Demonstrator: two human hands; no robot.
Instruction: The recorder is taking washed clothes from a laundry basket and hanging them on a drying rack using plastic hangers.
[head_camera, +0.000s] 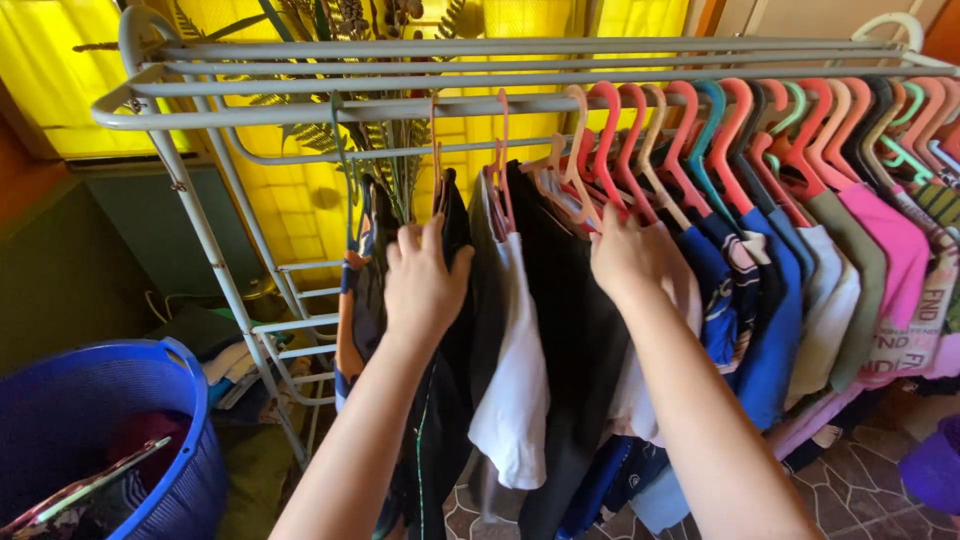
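Observation:
A grey metal clothes rack (300, 110) carries a long row of garments on plastic hangers. My left hand (422, 282) grips the shoulder of a black garment (440, 420) that hangs on an orange hanger. Beside it hangs a white shirt (515, 390) on a pink hanger (500, 165). My right hand (630, 255) presses against the packed clothes further right, at a black garment (575, 340) and a pale one, fingers buried among them. Whether it grips any of them is hidden.
A blue plastic laundry tub (190, 440) with clothes inside stands at the lower left. Yellow curtains (60, 70) and a plant hang behind the rack. Blue, olive and pink shirts (890, 240) fill the rack's right side. Tiled floor (860, 490) shows below.

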